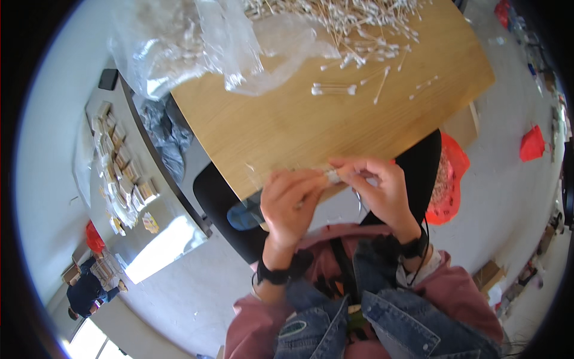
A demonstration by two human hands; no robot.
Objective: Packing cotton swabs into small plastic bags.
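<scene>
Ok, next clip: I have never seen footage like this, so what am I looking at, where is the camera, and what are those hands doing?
No machine here: a person works with two bare hands. The single picture comes from a wide fisheye camera worn on the head, looking down, which is why straight edges bend. The left hand and right hand meet at the near edge of a light wooden tabletop and pinch a small bundle of white-tipped cotton swabs between them. Farther back lies a big heap of loose wooden-stick cotton swabs, a few stray ones nearer, and a crumpled clear plastic bag. To the left stands a grey table with rows of small packs; another person works beyond it.
</scene>
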